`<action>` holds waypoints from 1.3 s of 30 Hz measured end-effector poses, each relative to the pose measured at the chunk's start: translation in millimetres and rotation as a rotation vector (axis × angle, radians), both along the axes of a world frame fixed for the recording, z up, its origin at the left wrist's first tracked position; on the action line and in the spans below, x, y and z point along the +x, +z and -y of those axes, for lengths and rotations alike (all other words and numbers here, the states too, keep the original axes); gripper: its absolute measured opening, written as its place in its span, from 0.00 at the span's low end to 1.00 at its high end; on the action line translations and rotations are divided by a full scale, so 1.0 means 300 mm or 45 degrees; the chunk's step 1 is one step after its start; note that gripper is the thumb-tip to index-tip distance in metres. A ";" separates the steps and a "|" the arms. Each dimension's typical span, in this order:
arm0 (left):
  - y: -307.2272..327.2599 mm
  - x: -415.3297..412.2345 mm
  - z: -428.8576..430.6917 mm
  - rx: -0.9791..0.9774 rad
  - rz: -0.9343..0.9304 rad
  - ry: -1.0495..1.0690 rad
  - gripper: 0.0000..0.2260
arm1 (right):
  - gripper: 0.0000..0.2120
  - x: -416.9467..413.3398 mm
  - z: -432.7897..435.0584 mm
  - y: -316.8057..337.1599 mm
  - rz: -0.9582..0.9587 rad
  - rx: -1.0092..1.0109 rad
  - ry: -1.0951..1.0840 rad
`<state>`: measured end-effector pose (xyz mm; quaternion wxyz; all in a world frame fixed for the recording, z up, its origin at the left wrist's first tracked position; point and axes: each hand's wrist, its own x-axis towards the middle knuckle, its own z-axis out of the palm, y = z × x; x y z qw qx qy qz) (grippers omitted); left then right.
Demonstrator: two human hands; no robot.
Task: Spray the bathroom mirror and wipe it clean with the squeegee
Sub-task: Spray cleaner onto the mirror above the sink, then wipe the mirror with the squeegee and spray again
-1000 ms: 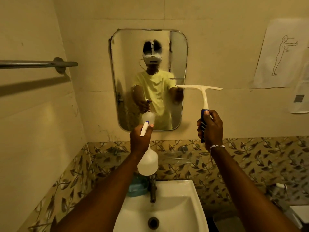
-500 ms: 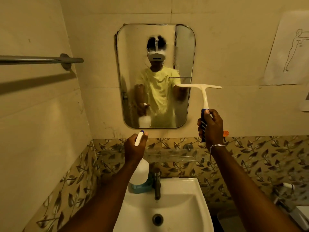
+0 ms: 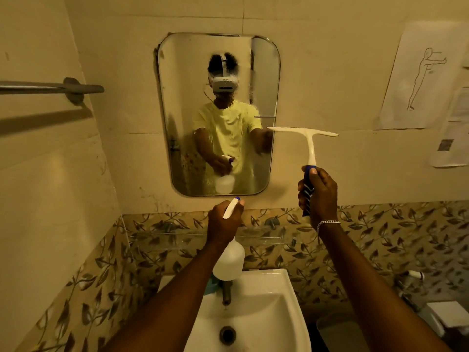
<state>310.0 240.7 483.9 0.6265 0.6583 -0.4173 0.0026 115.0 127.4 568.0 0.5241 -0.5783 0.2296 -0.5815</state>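
Spraying looks done or nearly so; the wiping is yet to begin.

The person is standing at the sink (image 3: 291, 295), facing the mirror (image 3: 177, 72) on the tiled wall. The left hand (image 3: 223, 222) is wrapping its fingers tightly around the neck of a white spray bottle (image 3: 229, 262), nozzle aimed at the lower glass from just below the mirror's bottom edge. The right hand (image 3: 318, 193) is gripping, fingers closed, the blue handle of the squeegee (image 3: 311, 146), blade held level with its left tip overlapping the mirror's right edge; whether it is touching the glass I cannot tell. The glass is showing wet streaks and mist across the middle, so I judge it sprayed; every squeegee stroke seems left to do.
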 end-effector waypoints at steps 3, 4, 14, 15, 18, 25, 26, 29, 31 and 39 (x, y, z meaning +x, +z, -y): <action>0.040 0.050 -0.028 -0.030 0.032 0.004 0.14 | 0.17 0.033 -0.018 0.032 -0.011 -0.018 0.038; 0.058 0.072 -0.039 -0.042 0.019 0.015 0.15 | 0.17 0.055 -0.031 0.051 -0.012 -0.037 0.057; 0.276 0.347 -0.222 -0.163 0.107 0.181 0.14 | 0.12 0.412 -0.213 0.420 0.018 -0.243 0.302; 0.303 0.382 -0.258 -0.194 0.119 0.201 0.14 | 0.12 0.466 -0.239 0.473 0.019 -0.262 0.307; 0.344 0.466 -0.325 -0.238 0.178 0.262 0.16 | 0.14 0.584 -0.277 0.596 0.027 -0.284 0.298; 0.352 0.555 -0.389 -0.257 0.172 0.283 0.08 | 0.16 0.751 -0.290 0.730 0.030 -0.234 0.236; 0.357 0.575 -0.399 -0.258 0.172 0.284 0.09 | 0.16 0.778 -0.293 0.744 0.033 -0.233 0.224; 0.364 0.617 -0.423 -0.260 0.179 0.294 0.10 | 0.17 0.844 -0.293 0.765 0.014 -0.250 0.187; 0.368 0.634 -0.433 -0.264 0.166 0.284 0.09 | 0.17 0.883 -0.292 0.765 -0.010 -0.269 0.150; 0.351 0.662 -0.414 -0.266 0.115 0.259 0.09 | 0.17 0.986 -0.253 0.533 -0.185 -0.422 -0.033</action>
